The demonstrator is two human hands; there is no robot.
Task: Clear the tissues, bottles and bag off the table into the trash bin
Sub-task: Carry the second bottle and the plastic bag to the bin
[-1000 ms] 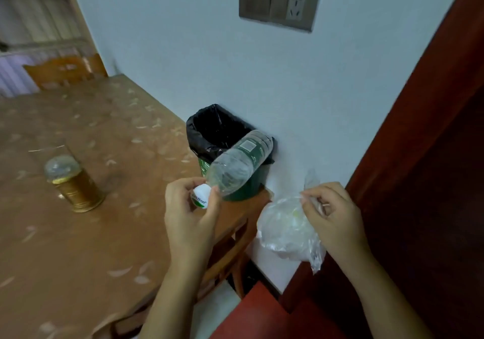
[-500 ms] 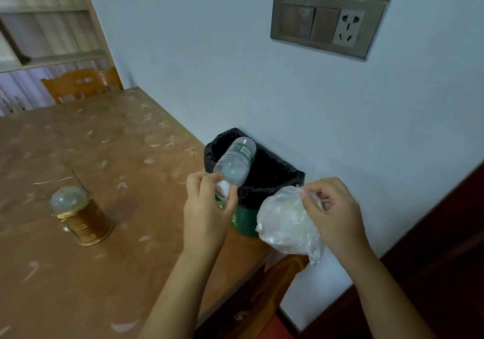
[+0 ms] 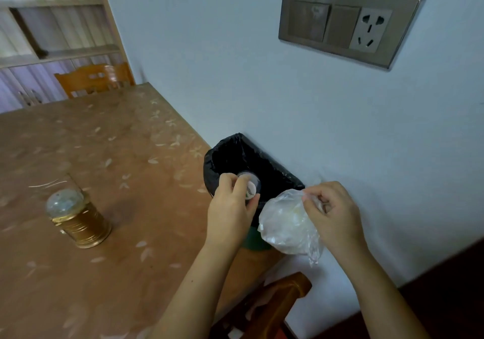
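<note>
A green trash bin with a black liner (image 3: 277, 171) stands on the table's right corner against the wall. My left hand (image 3: 230, 213) grips a clear plastic bottle (image 3: 251, 186) by its white-capped end; the bottle points base-down into the bin's mouth, so I see mostly the cap. To the right, my right hand (image 3: 337, 215) pinches the top of a crumpled clear plastic bag (image 3: 285, 220), which hangs just right of the bin's near rim. No tissues are in view.
A brown table (image 3: 117, 181) with a leaf pattern fills the left. A gold tin with a clear domed lid (image 3: 78, 218) stands on it at the left. A wooden chair back (image 3: 277, 304) is below the bin, another chair (image 3: 94, 76) at the far end. A socket plate (image 3: 348, 24) is on the wall.
My left hand has tipped the bottle from lying slanted above the bin to pointing down into its mouth. My right hand with the bag has come closer to the bin.
</note>
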